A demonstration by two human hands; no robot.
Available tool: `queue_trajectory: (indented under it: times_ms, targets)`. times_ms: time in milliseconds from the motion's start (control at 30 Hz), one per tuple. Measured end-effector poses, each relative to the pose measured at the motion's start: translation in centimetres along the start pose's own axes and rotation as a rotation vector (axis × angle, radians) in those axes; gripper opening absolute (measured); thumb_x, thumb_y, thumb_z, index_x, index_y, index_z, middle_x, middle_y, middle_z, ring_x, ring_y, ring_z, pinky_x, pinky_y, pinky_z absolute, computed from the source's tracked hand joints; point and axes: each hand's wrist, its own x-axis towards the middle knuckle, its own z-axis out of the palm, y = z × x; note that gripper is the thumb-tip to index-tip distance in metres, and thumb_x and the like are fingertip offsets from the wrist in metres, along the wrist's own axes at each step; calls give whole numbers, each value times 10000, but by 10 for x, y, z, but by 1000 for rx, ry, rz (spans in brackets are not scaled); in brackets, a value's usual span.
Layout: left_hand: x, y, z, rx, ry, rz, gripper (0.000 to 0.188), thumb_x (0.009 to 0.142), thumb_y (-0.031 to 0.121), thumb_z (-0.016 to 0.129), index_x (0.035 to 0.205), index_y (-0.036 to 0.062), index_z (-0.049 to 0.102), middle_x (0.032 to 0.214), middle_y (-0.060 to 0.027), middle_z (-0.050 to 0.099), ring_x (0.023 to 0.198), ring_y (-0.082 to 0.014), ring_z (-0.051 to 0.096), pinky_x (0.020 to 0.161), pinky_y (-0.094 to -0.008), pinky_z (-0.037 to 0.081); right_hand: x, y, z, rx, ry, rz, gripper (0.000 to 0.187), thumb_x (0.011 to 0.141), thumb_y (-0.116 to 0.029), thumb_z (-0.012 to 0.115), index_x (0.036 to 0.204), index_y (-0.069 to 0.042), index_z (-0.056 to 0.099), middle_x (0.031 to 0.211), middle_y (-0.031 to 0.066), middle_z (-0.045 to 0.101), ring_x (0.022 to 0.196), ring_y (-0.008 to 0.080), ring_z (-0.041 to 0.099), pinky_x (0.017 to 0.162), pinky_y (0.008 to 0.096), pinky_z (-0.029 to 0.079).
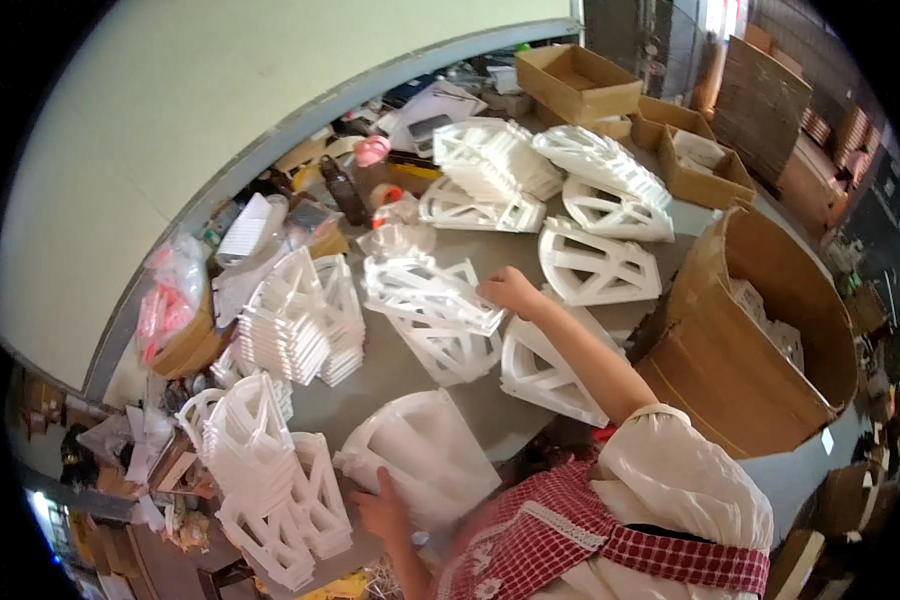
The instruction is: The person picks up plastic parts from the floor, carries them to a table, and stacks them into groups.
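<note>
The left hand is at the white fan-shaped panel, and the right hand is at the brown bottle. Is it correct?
Not quite: the head view shows the right hand at white openwork frames, well away from the brown bottle. The left hand is indeed at the white fan-shaped panel.

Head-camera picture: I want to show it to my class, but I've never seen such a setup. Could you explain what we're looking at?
There is no robot here, just a person's two bare hands. A fisheye camera on the person's head looks down, so straight edges bend; picture left is the person's left. The left hand holds the edge of a blurred white fan-shaped piece. The right hand touches the end of some openwork white frames; its exact grip is unclear. More stacked frames lie on the grey table, a brown bottle stands beyond, and a large cardboard box is at right.
</note>
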Motion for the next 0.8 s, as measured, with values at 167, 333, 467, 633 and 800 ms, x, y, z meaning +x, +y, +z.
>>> queue_trajectory:
  times_ms: [167,333,467,633,800]
  targets:
    - [-1,4,7,-1,31,32,778,823,714,526,1133,1,494,1030,-249,646,927,-449,630,799,-544,473,-97,26,-40,194,116,-17,255,891,-212,630,850,33,686,684,-17,581,592,88,479,518,279,384]
    - [-4,14,-5,28,-80,3,902,844,720,477,1307,-51,415,1121,-279,626,979,-460,621,822,-531,483,-191,40,-74,-143,273,-129,275,924,-188,550,778,43,577,580,145,538,503,192,553,531,345,445]
    - [4,2,5,50,-22,32,889,856,713,456,1341,-27,368,1159,-300,607,1013,-474,609,845,-529,485,-211,67,-76,-305,288,-107,240,909,-169,555,781,33,576,673,190,602,607,352,606,586,410,480]
    - [3,4,-1,-6,-72,43,889,843,720,476,1302,-35,382,1131,-314,607,1017,-482,602,860,-539,466,-205,91,-61,-769,372,-90,167,901,-174,559,926,-23,625,876,198,631,801,385,611,704,473,497]
    - [-3,7,-7,-43,-53,34,827,841,698,508,1236,-23,417,1100,-291,622,995,-471,612,846,-533,467,-199,53,-56,-1120,414,-48,212,832,-171,605,985,-28,636,1001,154,634,1026,351,562,861,447,459]
